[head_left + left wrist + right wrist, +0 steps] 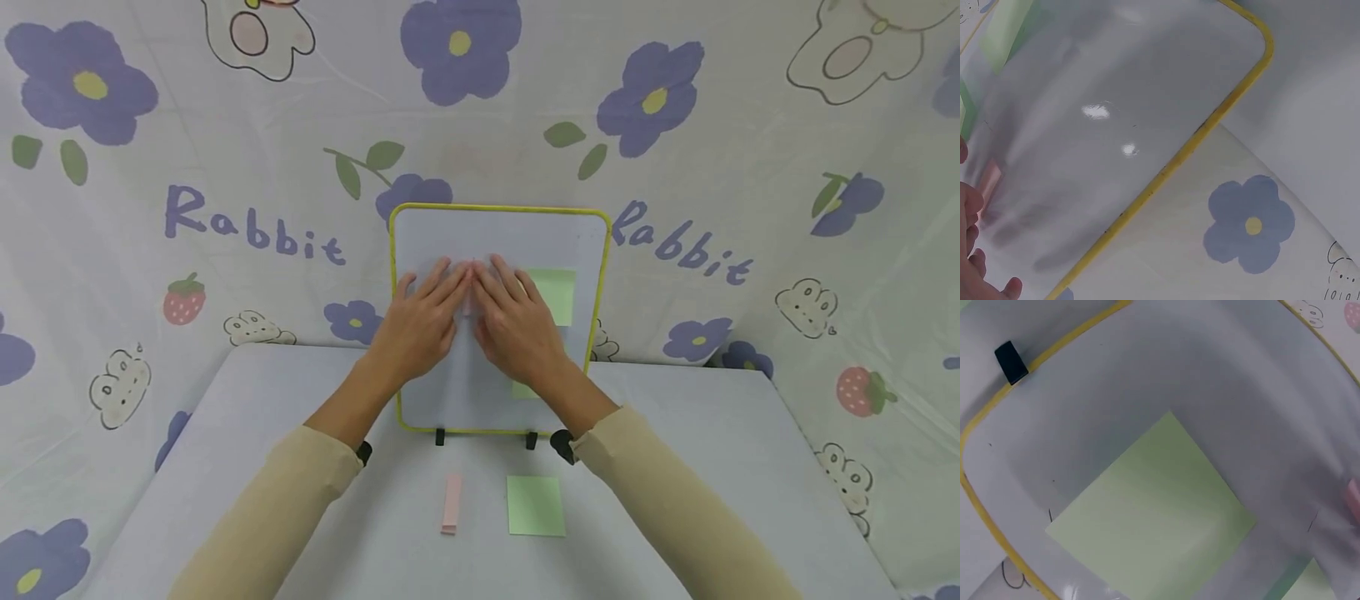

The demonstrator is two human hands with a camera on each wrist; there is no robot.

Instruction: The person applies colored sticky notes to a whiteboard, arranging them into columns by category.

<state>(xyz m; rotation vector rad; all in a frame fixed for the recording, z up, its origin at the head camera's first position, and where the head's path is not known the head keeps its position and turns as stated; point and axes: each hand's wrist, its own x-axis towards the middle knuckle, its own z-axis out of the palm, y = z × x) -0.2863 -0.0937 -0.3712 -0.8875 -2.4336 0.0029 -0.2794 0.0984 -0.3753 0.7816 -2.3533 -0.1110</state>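
Note:
A whiteboard (495,233) with a yellow rim stands upright on the table. Against its middle, my left hand (417,329) and right hand (519,329) press with extended fingers, fingertips meeting over a pink sticky strip (990,180). Most of that strip is hidden under the fingers. To the right of the right hand, a green sticky note (555,296) is stuck on the board, its left part covered by the fingers. Lower down, another green note (1154,515) shows whole sides in the right wrist view, while my right wrist hides much of it from the head camera.
Two black feet, a left one (440,437) and a right one (532,440), hold the board's lower edge. In front of it on the white table (300,383) lie a folded pink strip (452,503) and a green square note (536,506). A patterned cloth (480,158) hangs behind.

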